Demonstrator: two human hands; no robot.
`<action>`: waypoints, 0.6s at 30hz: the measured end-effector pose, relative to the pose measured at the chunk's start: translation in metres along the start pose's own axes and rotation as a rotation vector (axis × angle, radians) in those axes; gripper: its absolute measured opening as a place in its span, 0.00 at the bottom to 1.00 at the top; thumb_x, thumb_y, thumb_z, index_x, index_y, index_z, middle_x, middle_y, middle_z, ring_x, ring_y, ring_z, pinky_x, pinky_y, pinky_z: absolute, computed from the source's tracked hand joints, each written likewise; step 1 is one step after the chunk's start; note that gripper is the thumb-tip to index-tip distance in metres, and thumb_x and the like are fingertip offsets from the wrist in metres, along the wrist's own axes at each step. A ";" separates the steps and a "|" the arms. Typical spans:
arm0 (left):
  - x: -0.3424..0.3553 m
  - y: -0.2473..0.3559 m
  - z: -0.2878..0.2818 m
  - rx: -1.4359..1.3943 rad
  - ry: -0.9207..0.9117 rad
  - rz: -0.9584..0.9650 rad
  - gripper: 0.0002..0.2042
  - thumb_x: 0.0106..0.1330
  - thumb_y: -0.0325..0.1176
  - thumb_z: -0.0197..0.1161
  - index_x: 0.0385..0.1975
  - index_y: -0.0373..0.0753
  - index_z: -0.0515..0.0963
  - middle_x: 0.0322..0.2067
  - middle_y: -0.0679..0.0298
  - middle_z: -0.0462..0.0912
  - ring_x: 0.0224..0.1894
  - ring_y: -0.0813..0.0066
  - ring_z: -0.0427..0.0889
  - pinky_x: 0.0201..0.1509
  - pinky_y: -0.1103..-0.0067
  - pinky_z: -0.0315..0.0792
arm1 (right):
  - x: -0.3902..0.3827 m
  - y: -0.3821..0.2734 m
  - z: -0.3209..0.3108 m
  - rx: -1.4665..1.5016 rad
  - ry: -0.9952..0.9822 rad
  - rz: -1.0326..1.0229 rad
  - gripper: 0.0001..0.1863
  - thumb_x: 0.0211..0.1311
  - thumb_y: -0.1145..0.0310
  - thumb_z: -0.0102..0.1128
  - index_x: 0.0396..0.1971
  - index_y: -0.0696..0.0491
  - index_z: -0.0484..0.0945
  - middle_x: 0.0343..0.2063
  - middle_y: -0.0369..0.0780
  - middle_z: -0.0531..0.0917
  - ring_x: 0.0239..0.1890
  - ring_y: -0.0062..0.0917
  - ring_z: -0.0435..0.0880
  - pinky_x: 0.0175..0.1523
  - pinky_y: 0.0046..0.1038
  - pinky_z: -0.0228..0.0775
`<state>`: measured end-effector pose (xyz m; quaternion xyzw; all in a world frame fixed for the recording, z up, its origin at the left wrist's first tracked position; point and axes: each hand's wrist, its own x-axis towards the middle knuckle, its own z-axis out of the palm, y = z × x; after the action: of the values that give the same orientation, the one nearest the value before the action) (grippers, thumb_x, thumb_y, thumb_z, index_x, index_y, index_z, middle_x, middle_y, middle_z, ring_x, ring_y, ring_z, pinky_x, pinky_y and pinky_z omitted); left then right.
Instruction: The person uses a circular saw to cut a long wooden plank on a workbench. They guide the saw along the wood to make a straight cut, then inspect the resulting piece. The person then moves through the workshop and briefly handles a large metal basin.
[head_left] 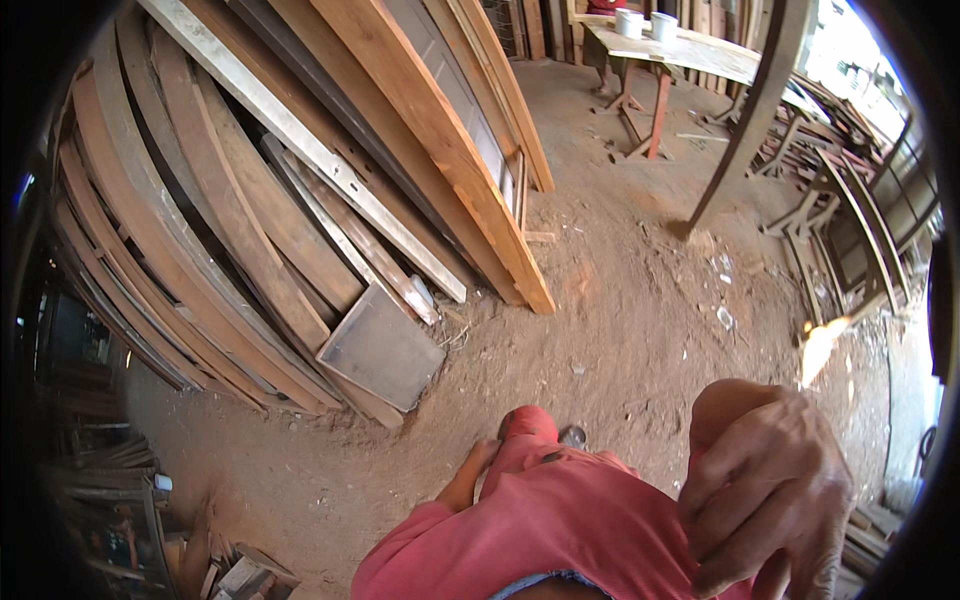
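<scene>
My right hand [775, 490] is raised close to the camera at the lower right, with its fingers bent inward. Its palm is turned out of sight, so anything inside the grip is hidden. On the other side, my left hand [484, 455] hangs low beside my red trouser leg [528, 424]; its fingers are too hidden to read. Nearest to that hand on the ground is a grey square panel [382, 346], which leans against the stacked boards [270, 215]. A dark shoe [573, 437] shows past my red shirt [560, 510].
Long planks and an orange-brown beam [450, 150] lean at the upper left. A wooden post [750, 120] rises from the dirt floor [600, 300]. Behind it, a work table [700, 55] carries two white buckets [645, 25]. Wooden frames [850, 230] stand right; offcuts [250, 575] lie lower left.
</scene>
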<state>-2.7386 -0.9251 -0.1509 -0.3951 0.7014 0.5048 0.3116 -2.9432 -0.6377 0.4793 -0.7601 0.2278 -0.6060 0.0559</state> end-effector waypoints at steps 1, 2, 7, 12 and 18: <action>0.009 -0.004 -0.001 0.072 -0.022 -0.018 0.17 0.67 0.40 0.61 0.50 0.37 0.79 0.40 0.57 0.84 0.38 0.66 0.83 0.41 0.70 0.77 | -0.002 0.009 -0.017 0.025 0.041 -0.034 0.20 0.73 0.55 0.55 0.62 0.17 0.73 0.21 0.34 0.81 0.15 0.17 0.73 0.24 0.22 0.64; 0.010 -0.017 -0.004 0.092 -0.019 -0.055 0.17 0.67 0.40 0.61 0.49 0.37 0.79 0.39 0.57 0.84 0.38 0.66 0.83 0.41 0.70 0.77 | -0.009 0.026 -0.037 0.076 0.089 -0.081 0.20 0.73 0.54 0.55 0.62 0.17 0.73 0.19 0.33 0.80 0.15 0.17 0.72 0.24 0.22 0.63; 0.056 0.030 -0.017 0.169 -0.063 -0.128 0.15 0.66 0.41 0.62 0.45 0.36 0.79 0.37 0.57 0.84 0.36 0.65 0.82 0.40 0.68 0.77 | -0.034 0.085 -0.164 0.263 -0.098 -0.109 0.18 0.72 0.58 0.57 0.59 0.25 0.77 0.17 0.33 0.75 0.15 0.18 0.70 0.22 0.24 0.61; 0.153 0.170 -0.061 0.279 -0.059 -0.055 0.14 0.66 0.41 0.62 0.41 0.36 0.79 0.34 0.57 0.84 0.34 0.64 0.82 0.39 0.66 0.76 | -0.043 0.124 -0.291 0.317 -0.243 -0.029 0.12 0.71 0.65 0.57 0.52 0.41 0.82 0.26 0.41 0.80 0.21 0.24 0.77 0.26 0.29 0.69; 0.314 0.418 -0.094 0.258 0.080 0.401 0.16 0.67 0.44 0.63 0.38 0.34 0.78 0.33 0.53 0.84 0.35 0.61 0.82 0.42 0.64 0.76 | -0.068 0.162 -0.388 0.145 0.113 -0.099 0.18 0.68 0.60 0.63 0.56 0.27 0.79 0.12 0.27 0.68 0.10 0.13 0.61 0.16 0.21 0.48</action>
<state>-3.2604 -1.0153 -0.1927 -0.2245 0.8363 0.4466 0.2251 -3.3671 -0.6792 0.4607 -0.7289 0.1482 -0.6649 0.0680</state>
